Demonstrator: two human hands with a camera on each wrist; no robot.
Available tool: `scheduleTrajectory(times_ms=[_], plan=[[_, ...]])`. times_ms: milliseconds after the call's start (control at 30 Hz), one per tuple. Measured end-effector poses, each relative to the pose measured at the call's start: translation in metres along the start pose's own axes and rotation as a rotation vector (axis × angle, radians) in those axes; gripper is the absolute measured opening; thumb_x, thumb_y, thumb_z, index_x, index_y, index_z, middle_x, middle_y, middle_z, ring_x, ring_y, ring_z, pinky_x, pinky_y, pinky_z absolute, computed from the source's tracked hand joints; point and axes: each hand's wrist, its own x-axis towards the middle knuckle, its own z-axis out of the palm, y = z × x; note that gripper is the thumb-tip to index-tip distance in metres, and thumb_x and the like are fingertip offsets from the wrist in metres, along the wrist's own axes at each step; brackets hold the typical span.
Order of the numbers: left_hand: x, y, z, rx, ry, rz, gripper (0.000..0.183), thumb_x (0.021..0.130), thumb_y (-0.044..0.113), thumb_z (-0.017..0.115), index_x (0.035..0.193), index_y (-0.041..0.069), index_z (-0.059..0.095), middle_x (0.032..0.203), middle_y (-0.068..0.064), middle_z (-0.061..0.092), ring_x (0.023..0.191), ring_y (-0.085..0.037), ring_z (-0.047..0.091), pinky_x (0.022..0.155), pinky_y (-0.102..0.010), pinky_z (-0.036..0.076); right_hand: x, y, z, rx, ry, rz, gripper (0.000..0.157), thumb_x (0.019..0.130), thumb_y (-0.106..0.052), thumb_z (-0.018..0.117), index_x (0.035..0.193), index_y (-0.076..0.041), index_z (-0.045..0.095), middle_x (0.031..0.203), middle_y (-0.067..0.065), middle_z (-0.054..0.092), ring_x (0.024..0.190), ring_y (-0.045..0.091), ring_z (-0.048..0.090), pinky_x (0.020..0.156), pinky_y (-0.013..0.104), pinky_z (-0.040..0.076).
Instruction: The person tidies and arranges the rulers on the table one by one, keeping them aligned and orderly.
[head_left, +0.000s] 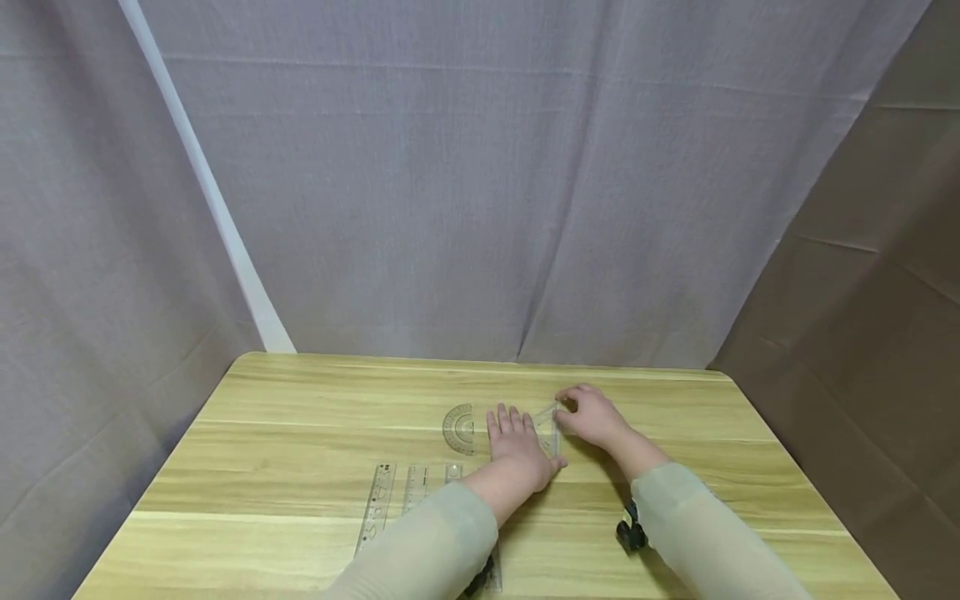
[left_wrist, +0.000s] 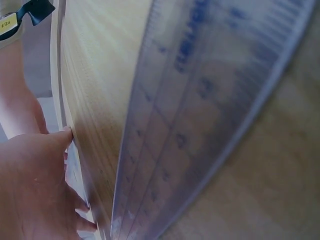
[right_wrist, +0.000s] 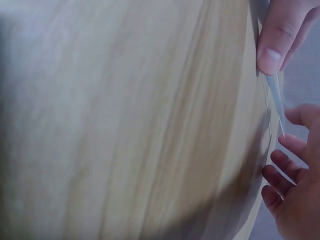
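Note:
A clear triangular set square (head_left: pixel 556 437) lies on the wooden table between my two hands. My left hand (head_left: pixel 517 448) rests over its left part with fingers spread and straight, hiding some of it. At the upper corner, my right hand (head_left: pixel 591 417) pinches the set square between thumb and bent index finger. In the right wrist view the set square (right_wrist: pixel 275 97) shows as a thin sliver between the left thumb (right_wrist: pixel 270 59) and the right hand (right_wrist: pixel 299 185). Just left of my left hand lies a clear protractor (head_left: pixel 458 429).
Clear rulers lie side by side nearer the front: one ruler (head_left: pixel 377 504) at the left, another ruler (head_left: pixel 415 486) beside it, and a third (head_left: pixel 453 472) partly under my left forearm. A ruler (left_wrist: pixel 185 115) fills the left wrist view. Grey curtains (head_left: pixel 420 208) surround the table (head_left: pixel 285 467).

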Motion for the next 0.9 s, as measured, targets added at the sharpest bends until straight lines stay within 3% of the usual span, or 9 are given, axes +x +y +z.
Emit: scheduleTrajectory(times_ms=[133, 233, 400, 567, 700, 900], plan=[[0.0026, 0.0002, 0.0018, -0.004, -0.004, 0.0, 0.103, 0.082, 0.088, 0.028, 0.159, 0.02, 0.024, 0.164, -0.007, 0.019, 0.151, -0.032, 0.009, 0.121, -0.053, 0.007, 0.0025, -0.0017, -0.0002, 0.08, 0.014, 0.032, 0.035, 0.093, -0.021, 0.064, 0.12, 0.0, 0.066, 0.099, 0.01, 0.063, 0.091, 0.025, 0.059, 0.086, 0.044, 0.05], [0.0036, 0.0002, 0.0026, -0.008, -0.006, 0.001, 0.103, 0.082, 0.088, 0.029, 0.159, 0.021, 0.023, 0.164, -0.007, 0.019, 0.151, -0.032, 0.008, 0.121, -0.053, 0.007, 0.0031, -0.0022, -0.0007, 0.127, 0.022, 0.055, 0.033, 0.094, -0.019, 0.064, 0.119, 0.001, 0.066, 0.089, 0.006, 0.06, 0.081, 0.02, 0.055, 0.077, 0.039, 0.048], [0.0041, 0.0001, 0.0029, -0.013, -0.008, 0.001, 0.103, 0.082, 0.088, 0.029, 0.159, 0.021, 0.022, 0.164, -0.007, 0.018, 0.151, -0.032, 0.008, 0.121, -0.053, 0.006, 0.003, -0.0033, -0.0008, 0.22, 0.022, 0.1, 0.029, 0.096, -0.017, 0.064, 0.119, 0.001, 0.066, 0.087, 0.006, 0.064, 0.077, 0.018, 0.057, 0.07, 0.035, 0.049], [0.0048, -0.0003, 0.0032, -0.006, -0.003, 0.001, 0.104, 0.081, 0.089, 0.029, 0.16, 0.02, 0.021, 0.164, -0.007, 0.018, 0.151, -0.033, 0.008, 0.121, -0.053, 0.006, 0.0047, -0.0036, 0.0009, 0.5, -0.035, 0.218, 0.034, 0.099, -0.013, 0.06, 0.128, 0.005, 0.058, 0.08, 0.009, 0.067, 0.066, 0.015, 0.062, 0.058, 0.027, 0.053], [0.0051, -0.0011, 0.0022, -0.007, -0.009, 0.004, 0.105, 0.081, 0.089, 0.028, 0.16, 0.02, 0.019, 0.165, -0.008, 0.017, 0.151, -0.034, 0.007, 0.12, -0.054, 0.005, 0.0043, -0.0049, 0.0001, 0.678, -0.058, 0.29, 0.039, 0.1, -0.011, 0.058, 0.134, 0.007, 0.053, 0.084, 0.012, 0.068, 0.066, 0.015, 0.065, 0.058, 0.028, 0.057], [0.0066, -0.0015, 0.0029, -0.012, -0.009, 0.004, 0.104, 0.082, 0.088, 0.03, 0.16, 0.02, 0.02, 0.164, -0.008, 0.018, 0.151, -0.034, 0.007, 0.121, -0.054, 0.005, 0.0021, -0.0052, 0.0005, 0.782, -0.048, 0.323, 0.041, 0.101, -0.01, 0.056, 0.138, 0.007, 0.051, 0.091, 0.013, 0.068, 0.069, 0.012, 0.065, 0.063, 0.029, 0.059]])
